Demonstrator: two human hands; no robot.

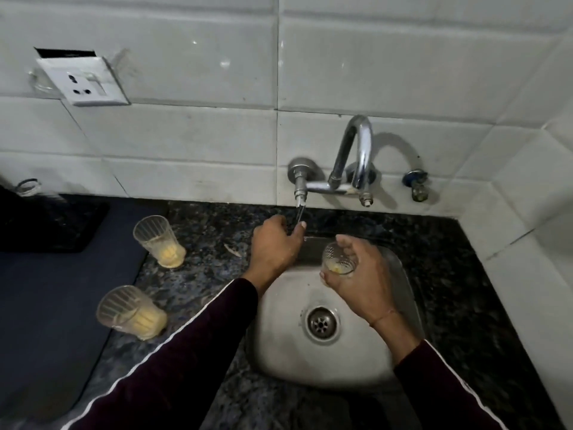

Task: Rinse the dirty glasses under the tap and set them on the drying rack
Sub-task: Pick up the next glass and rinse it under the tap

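My right hand (356,274) curls its fingers around a glass (337,262) over the far part of the sink (279,352), its axis tilted, mouth pointing far and left. My left hand (274,243) pinches the tap lever (300,214). Two dirty glasses (159,242) (131,311) stand upright on the table (201,274), left of the sink.

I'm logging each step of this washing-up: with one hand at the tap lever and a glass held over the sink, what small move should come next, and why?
Probably turn the tap lever with the left hand to start the water. No stream shows from the spout, and the glass in the right hand has yellow residue at its bottom, above the sink.
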